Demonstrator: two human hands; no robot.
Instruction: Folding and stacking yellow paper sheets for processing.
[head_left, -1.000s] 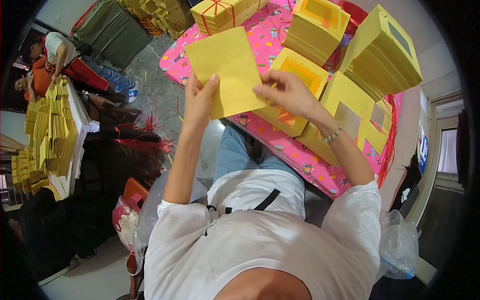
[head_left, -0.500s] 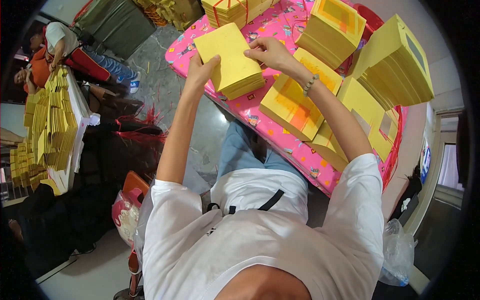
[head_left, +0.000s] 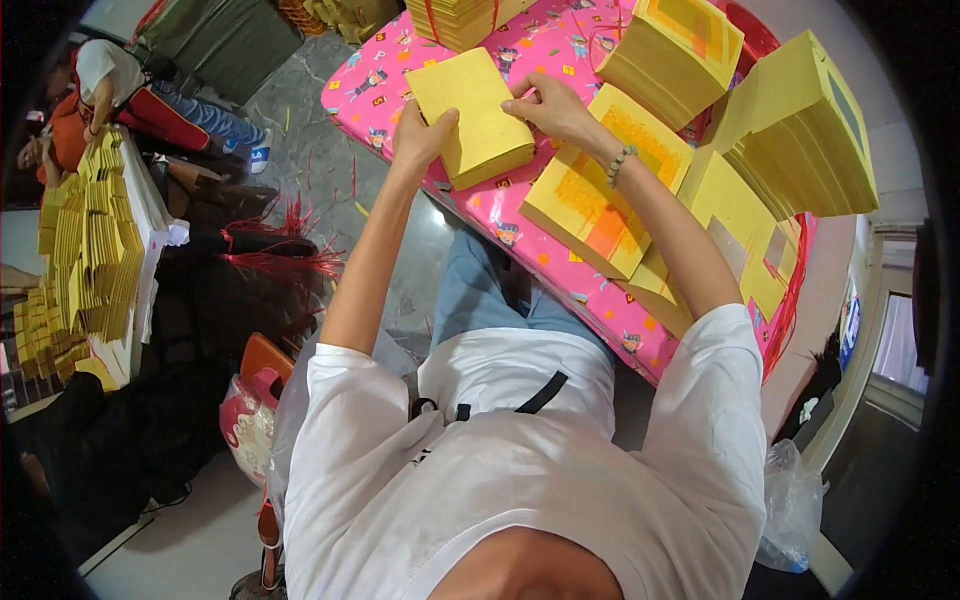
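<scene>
A thick stack of yellow paper sheets [head_left: 470, 112] stands near the edge of a table with a pink patterned cover [head_left: 345, 95]. My left hand [head_left: 424, 138] grips its left side, thumb lying on the top sheet. At the opposite side my right hand [head_left: 556, 108] pinches the upper right edge between thumb and fingers; a beaded bracelet circles that wrist. The edges of the stack look fairly even. Just right of it, under my right forearm, lies a larger yellow paper stack with orange print [head_left: 610, 185].
Tall yellow paper stacks [head_left: 800, 130] crowd the table's right side, beside red ties [head_left: 785, 335]. A tied bundle [head_left: 460, 20] stands at the far edge. Left, across the grey floor [head_left: 300, 130], people sit by a white table [head_left: 150, 215] heaped with folded yellow paper [head_left: 95, 250].
The paper stack's layers, staggered at the lower edge before, now line up more evenly. Both hands keep hold of it. The whole view has shifted slightly.
</scene>
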